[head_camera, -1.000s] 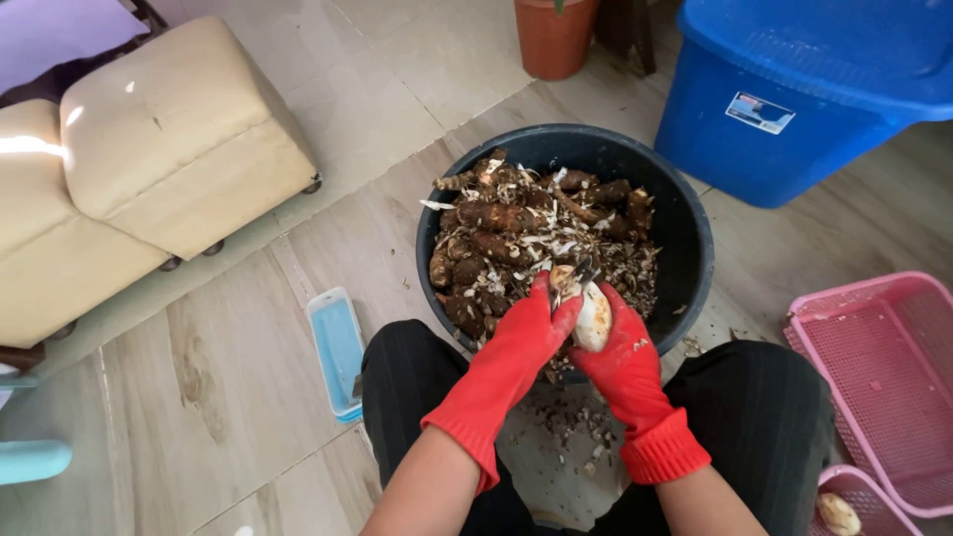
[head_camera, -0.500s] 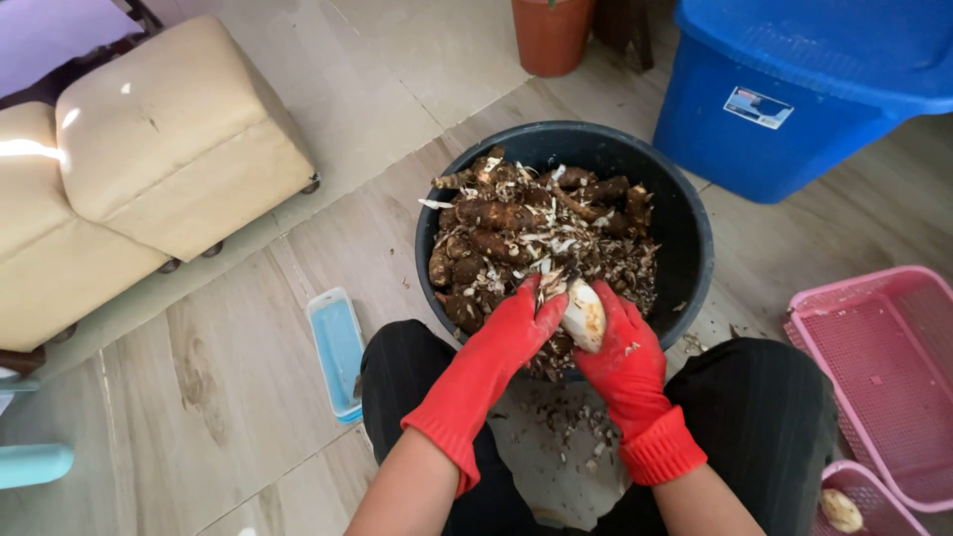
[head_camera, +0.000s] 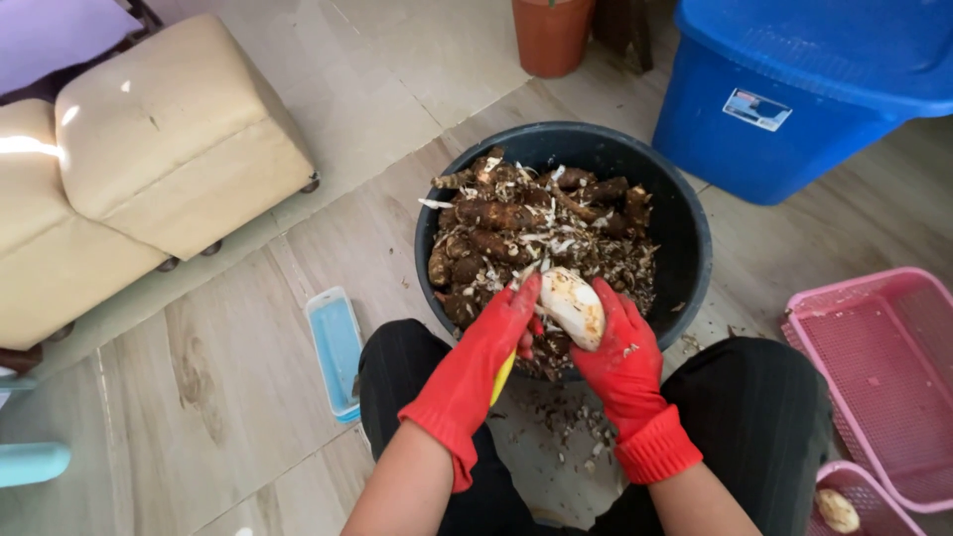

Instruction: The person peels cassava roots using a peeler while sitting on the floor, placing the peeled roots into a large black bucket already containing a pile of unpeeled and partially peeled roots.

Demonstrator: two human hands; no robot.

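While the pale, half-peeled root [head_camera: 573, 306] is sitting above the black tub [head_camera: 695, 248], we are gripping it in our right hand [head_camera: 620, 352] and clenching a yellow-handled peeler [head_camera: 503, 375] in our left hand [head_camera: 496, 337]; next, probably turning it to the unpeeled skin.

Pale wood-look plank floor [head_camera: 228, 367], meeting lighter tiles farther off. Directly on it: round dark plastic tub [head_camera: 685, 213] full of brown roots, large blue plastic bin [head_camera: 735, 139], terracotta pot [head_camera: 551, 35], cream padded stool [head_camera: 179, 139], light-blue rectangular tray [head_camera: 336, 349], pink mesh basket [head_camera: 879, 382], scattered brown peelings [head_camera: 566, 427].
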